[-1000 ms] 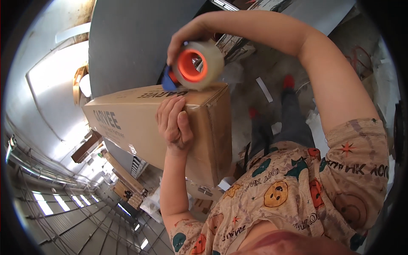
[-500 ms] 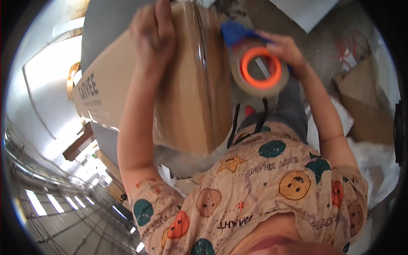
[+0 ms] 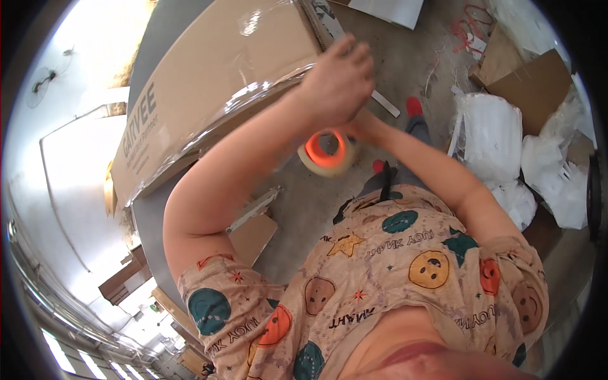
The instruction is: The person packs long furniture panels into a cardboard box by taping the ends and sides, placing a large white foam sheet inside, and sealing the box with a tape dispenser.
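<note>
A large brown cardboard box (image 3: 209,82) with clear tape along its edges lies at the upper left. My left hand (image 3: 342,82) is across the box's near right corner; its fingers are blurred, so their grip is unclear. Just below it, mostly covered by it, my right hand (image 3: 362,125) grips a tape dispenser, whose handle is hidden. The dispenser's roll of clear tape (image 3: 326,170), with an orange core, hangs beside the box, under my left wrist.
The box rests on a grey surface (image 3: 155,218). To the right lie white foam-wrapped bundles (image 3: 491,136), plastic wrapping (image 3: 557,183) and brown cardboard (image 3: 532,88). A cardboard piece (image 3: 253,237) lies below my left forearm. Red strapping (image 3: 468,28) is on the floor at the upper right.
My left hand has moved right, from the box's top to beside my right hand. The tape dispenser and right hand have shifted left. The box sits at a different angle in view.
</note>
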Available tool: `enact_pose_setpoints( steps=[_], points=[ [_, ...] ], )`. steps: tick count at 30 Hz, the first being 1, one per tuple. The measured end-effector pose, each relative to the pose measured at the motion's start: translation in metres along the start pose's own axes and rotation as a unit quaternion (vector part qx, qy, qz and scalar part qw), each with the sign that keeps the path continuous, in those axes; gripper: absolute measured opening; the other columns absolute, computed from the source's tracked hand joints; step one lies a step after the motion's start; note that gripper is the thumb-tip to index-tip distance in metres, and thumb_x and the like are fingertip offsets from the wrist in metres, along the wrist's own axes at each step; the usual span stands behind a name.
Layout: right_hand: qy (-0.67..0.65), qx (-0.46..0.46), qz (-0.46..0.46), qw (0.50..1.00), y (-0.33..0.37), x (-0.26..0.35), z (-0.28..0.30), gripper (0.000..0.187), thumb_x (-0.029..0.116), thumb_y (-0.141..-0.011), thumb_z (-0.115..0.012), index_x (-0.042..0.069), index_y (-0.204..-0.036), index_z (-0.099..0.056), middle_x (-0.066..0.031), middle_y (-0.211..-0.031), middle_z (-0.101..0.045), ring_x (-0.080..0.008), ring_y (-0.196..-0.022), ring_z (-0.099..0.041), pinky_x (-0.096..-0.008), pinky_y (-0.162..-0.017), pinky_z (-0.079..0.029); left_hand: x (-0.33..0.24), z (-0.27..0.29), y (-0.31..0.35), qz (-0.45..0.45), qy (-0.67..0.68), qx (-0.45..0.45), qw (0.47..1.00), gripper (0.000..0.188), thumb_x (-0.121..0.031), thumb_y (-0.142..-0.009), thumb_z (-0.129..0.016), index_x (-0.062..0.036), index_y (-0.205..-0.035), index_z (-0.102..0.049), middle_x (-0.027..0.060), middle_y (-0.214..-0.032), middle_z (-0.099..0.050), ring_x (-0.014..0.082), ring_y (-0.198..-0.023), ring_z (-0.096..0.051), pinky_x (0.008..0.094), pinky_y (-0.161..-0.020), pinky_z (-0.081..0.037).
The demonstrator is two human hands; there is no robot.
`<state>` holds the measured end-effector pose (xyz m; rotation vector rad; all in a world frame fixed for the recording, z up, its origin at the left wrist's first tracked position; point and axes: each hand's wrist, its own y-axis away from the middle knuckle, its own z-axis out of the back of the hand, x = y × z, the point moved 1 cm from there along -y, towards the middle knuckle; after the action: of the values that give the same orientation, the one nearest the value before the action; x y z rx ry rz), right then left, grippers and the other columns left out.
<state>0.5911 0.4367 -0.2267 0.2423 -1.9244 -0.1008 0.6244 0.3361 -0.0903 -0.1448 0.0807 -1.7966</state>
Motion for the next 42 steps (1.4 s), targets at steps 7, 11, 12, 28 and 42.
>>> enact_pose_setpoints(
  steps=[7, 11, 12, 28, 42],
  points=[
    [0.249, 0.126, -0.019, 0.960, -0.068, -0.054, -0.026, 0.063, 0.055, -0.080, -0.067, 0.015, -0.128, -0.060, -0.0097, -0.121, -0.063, -0.0198, -0.111, -0.057, -0.0348, -0.093, -0.044, 0.021, -0.062, 0.113, -0.131, -0.280, 0.255, 0.916, 0.061, -0.023, -0.084, -0.052, -0.0020, -0.141, -0.040, 0.0051, -0.149, -0.037, 0.0161, -0.139, -0.031, 0.0292, -0.118, -0.017],
    [0.124, 0.267, -0.104, 0.950, -0.047, -0.050, 0.002, 0.057, 0.044, -0.079, -0.071, 0.013, -0.126, -0.063, -0.0078, -0.118, -0.066, -0.0158, -0.111, -0.057, -0.0280, -0.099, -0.041, 0.018, -0.088, 0.230, 0.008, -0.265, 0.132, 0.955, 0.063, -0.018, -0.084, -0.049, -0.0052, -0.145, -0.036, 0.0020, -0.151, -0.034, 0.0145, -0.142, -0.024, 0.0314, -0.119, -0.015],
    [0.170, 0.265, -0.114, 0.942, -0.040, -0.028, -0.002, 0.057, 0.042, -0.078, -0.072, 0.011, -0.125, -0.063, -0.0088, -0.117, -0.066, -0.0165, -0.111, -0.057, -0.0280, -0.099, -0.041, 0.004, -0.076, 0.257, 0.052, -0.246, 0.178, 0.951, 0.057, -0.016, -0.086, -0.046, -0.0063, -0.142, -0.040, 0.0060, -0.151, -0.035, 0.0180, -0.141, -0.028, 0.0349, -0.119, -0.017],
    [-0.023, 0.105, -0.039, 0.993, -0.203, 0.158, -0.166, 0.040, 0.037, -0.091, -0.057, 0.004, -0.114, -0.058, -0.0036, -0.101, -0.062, -0.0133, -0.092, -0.060, -0.0294, -0.082, -0.049, 0.030, -0.051, 0.329, 0.515, -0.202, -0.363, 0.750, 0.051, -0.041, -0.082, -0.061, -0.0082, -0.121, -0.058, 0.0129, -0.132, -0.052, 0.0325, -0.127, -0.044, 0.0507, -0.111, -0.024],
    [0.295, -0.086, 0.114, 0.945, -0.347, 0.124, -0.328, 0.045, 0.033, -0.092, -0.056, -0.005, -0.117, -0.059, -0.0086, -0.117, -0.061, -0.0167, -0.107, -0.056, -0.0291, -0.096, -0.041, 0.199, 0.015, 0.837, 0.765, -0.057, -0.504, 0.396, 0.094, -0.041, -0.085, -0.060, 0.0038, -0.148, -0.007, 0.0271, -0.155, -0.005, 0.0391, -0.145, -0.002, 0.0477, -0.117, -0.003]
  ],
)
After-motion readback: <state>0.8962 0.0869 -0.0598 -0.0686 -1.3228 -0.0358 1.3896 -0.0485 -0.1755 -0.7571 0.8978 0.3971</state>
